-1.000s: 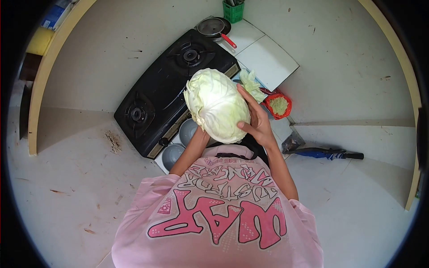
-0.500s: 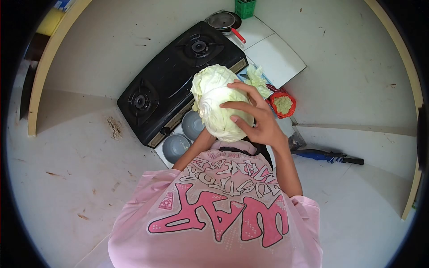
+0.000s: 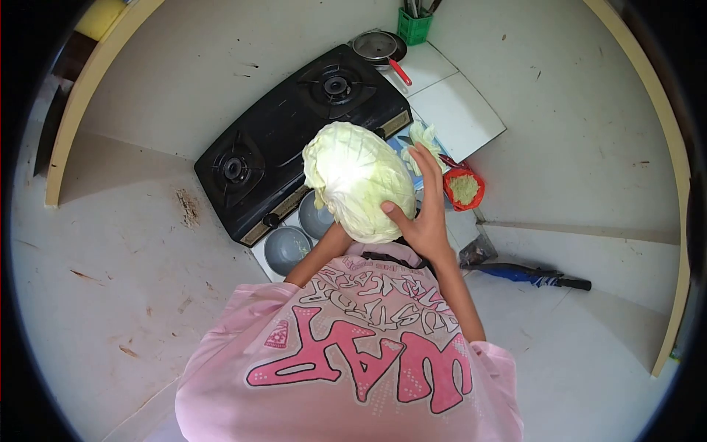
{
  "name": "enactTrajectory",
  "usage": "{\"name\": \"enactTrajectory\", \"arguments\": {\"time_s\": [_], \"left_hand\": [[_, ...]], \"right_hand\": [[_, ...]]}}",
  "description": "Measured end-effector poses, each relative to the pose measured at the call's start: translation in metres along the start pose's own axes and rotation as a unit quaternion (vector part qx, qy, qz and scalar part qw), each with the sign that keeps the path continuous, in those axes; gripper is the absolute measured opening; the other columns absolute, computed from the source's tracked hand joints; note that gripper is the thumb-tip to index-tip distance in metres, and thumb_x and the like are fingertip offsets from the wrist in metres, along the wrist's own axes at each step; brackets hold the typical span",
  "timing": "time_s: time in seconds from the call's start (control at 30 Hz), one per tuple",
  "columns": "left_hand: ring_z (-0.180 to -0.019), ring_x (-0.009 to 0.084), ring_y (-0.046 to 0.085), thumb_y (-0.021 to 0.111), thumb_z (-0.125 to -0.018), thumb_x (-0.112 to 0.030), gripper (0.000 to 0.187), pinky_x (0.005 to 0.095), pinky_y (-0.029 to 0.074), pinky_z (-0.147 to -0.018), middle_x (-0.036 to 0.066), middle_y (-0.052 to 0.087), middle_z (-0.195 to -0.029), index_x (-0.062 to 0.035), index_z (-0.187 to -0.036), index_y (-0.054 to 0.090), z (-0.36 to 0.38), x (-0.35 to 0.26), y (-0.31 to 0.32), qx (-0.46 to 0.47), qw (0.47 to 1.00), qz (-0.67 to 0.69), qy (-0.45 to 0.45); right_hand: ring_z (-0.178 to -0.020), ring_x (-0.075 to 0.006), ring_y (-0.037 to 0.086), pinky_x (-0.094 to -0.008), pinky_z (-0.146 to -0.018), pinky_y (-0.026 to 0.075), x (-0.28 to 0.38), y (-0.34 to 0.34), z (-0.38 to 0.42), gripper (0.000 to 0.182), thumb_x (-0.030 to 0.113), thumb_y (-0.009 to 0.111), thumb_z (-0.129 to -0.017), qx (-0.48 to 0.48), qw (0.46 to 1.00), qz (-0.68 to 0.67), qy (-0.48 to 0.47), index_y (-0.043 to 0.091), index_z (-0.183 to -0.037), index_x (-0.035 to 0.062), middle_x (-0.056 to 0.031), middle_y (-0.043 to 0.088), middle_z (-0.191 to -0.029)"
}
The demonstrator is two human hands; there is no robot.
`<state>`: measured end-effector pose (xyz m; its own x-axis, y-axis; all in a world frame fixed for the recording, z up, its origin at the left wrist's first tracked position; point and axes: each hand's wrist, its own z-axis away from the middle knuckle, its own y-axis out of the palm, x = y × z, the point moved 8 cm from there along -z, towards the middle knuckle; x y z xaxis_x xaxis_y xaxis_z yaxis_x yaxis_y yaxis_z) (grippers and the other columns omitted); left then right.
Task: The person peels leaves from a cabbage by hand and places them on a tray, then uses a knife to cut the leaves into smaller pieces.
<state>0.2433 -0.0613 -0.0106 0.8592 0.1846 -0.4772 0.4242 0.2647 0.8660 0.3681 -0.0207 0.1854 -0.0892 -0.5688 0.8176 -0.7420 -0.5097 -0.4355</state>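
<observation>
A large pale green cabbage [image 3: 357,184] is held up in front of my chest, above the counter edge. My left hand [image 3: 337,234] goes beneath it from the left, bearing it; those fingers are hidden behind the head. At the cabbage's right side is my right hand [image 3: 426,221], its thumb against the leaves and its other fingers stretched out past the edge, apart from the thumb. Behind that hand, loose cabbage leaves [image 3: 425,138] lie on a blue board, with a knife blade partly visible. Red chillies [image 3: 449,160] sit beside them.
A black two-burner stove [image 3: 294,110] stands at the back left. Two grey bowls [image 3: 287,249] sit in front of it. A red bag [image 3: 464,190] with pale green contents is at right. A strainer [image 3: 375,46], a green basket [image 3: 414,28] and a folded blue umbrella [image 3: 515,273] are around.
The cabbage has turned and shifted slightly left and down. My right hand's fingers have come off its front and now extend at its right side.
</observation>
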Motion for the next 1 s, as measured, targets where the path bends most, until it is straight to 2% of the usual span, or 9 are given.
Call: {"name": "enactTrajectory", "arguments": {"time_s": [0.03,0.13,0.2,0.27,0.4,0.43,0.5,0.6,1.0], "left_hand": [[-0.149,0.0290,0.051,0.035,-0.118,-0.049,0.068,0.0440,0.041,-0.125,0.016,0.049,-0.165,-0.0022,-0.166,0.035,-0.002,-0.005,-0.002,0.005,1.000,0.013,0.004],[-0.149,0.0296,0.051,0.035,-0.117,-0.051,0.069,0.0447,0.042,-0.125,0.016,0.050,-0.165,-0.0014,-0.166,0.036,-0.009,-0.028,-0.006,0.053,0.996,0.064,0.032],[-0.148,0.0300,0.052,0.035,-0.117,-0.052,0.070,0.0451,0.042,-0.124,0.017,0.050,-0.164,-0.0008,-0.165,0.038,-0.016,-0.051,-0.004,0.113,0.985,0.120,0.056],[-0.148,0.0304,0.052,0.035,-0.117,-0.053,0.071,0.0455,0.042,-0.124,0.017,0.051,-0.164,-0.0003,-0.164,0.039,-0.022,-0.077,0.004,0.177,0.969,0.157,0.078],[-0.148,0.0312,0.053,0.035,-0.116,-0.055,0.074,0.0464,0.042,-0.124,0.018,0.052,-0.163,0.0008,-0.163,0.041,-0.032,-0.110,0.023,0.174,0.968,0.140,0.117],[-0.148,0.0321,0.053,0.035,-0.115,-0.057,0.075,0.0472,0.042,-0.124,0.019,0.052,-0.163,0.0021,-0.161,0.043,-0.032,-0.113,0.027,0.129,0.979,0.101,0.122],[-0.148,0.0338,0.053,0.034,-0.114,-0.061,0.080,0.0488,0.043,-0.124,0.022,0.053,-0.162,0.0046,-0.158,0.049,-0.028,-0.117,0.030,0.035,0.991,0.021,0.125],[-0.151,0.0370,0.050,0.035,-0.112,-0.063,0.084,0.0517,0.040,-0.126,0.024,0.045,-0.168,0.0055,-0.160,0.043,-0.027,-0.115,0.029,0.018,0.989,-0.069,0.128],[-0.134,0.0291,0.065,0.035,-0.116,-0.058,0.074,0.0412,0.048,-0.118,0.020,0.065,-0.147,0.0054,-0.148,0.058,-0.011,-0.103,0.043,-0.035,0.951,-0.266,0.156]], "right_hand": [[-0.157,-0.0467,0.034,-0.0548,-0.127,0.033,-0.008,0.003,0.009,0.096,0.045,0.083,-0.095,-0.008,0.999,0.020,0.050,0.035,-0.165,-0.0013,-0.0283,0.031,-0.169],[-0.155,-0.0417,0.039,-0.0527,-0.126,0.035,-0.049,0.019,0.050,0.084,0.047,0.070,-0.105,-0.070,0.970,0.001,0.233,0.032,-0.168,0.0054,-0.0222,0.034,-0.170],[-0.156,-0.0370,0.041,-0.0528,-0.124,0.039,-0.061,0.043,0.062,0.082,0.054,0.056,-0.111,-0.033,0.871,-0.298,0.390,0.025,-0.170,0.0071,-0.0181,0.033,-0.171],[-0.158,-0.0354,0.037,-0.0549,-0.127,0.035,-0.033,0.051,0.048,0.090,0.059,0.056,-0.110,-0.010,0.751,-0.534,0.388,0.019,-0.172,0.0054,-0.0185,0.032,-0.171],[-0.156,-0.0277,0.044,-0.0457,-0.122,0.046,-0.061,0.053,0.045,0.078,0.057,0.043,-0.114,-0.043,0.744,-0.575,0.337,0.027,-0.171,0.0065,-0.0144,0.038,-0.172],[-0.148,-0.0284,0.055,-0.0461,-0.123,0.046,-0.074,0.055,0.046,0.076,0.060,0.042,-0.114,-0.081,0.726,-0.584,0.354,0.037,-0.167,0.0055,-0.0155,0.052,-0.164],[-0.148,-0.0294,0.055,-0.0469,-0.122,0.046,-0.082,0.053,0.044,0.076,0.060,0.040,-0.114,-0.078,0.717,-0.602,0.344,0.037,-0.167,0.0051,-0.0163,0.052,-0.164],[-0.148,-0.0314,0.055,-0.0485,-0.122,0.047,-0.088,0.048,0.042,0.076,0.061,0.038,-0.114,-0.070,0.702,-0.622,0.339,0.038,-0.166,0.0049,-0.0171,0.051,-0.165],[-0.144,-0.0309,0.059,-0.0461,-0.120,0.049,-0.134,0.034,0.056,0.074,0.057,0.043,-0.114,-0.094,0.674,-0.644,0.350,0.044,-0.162,0.0016,-0.0179,0.054,-0.161]]}}
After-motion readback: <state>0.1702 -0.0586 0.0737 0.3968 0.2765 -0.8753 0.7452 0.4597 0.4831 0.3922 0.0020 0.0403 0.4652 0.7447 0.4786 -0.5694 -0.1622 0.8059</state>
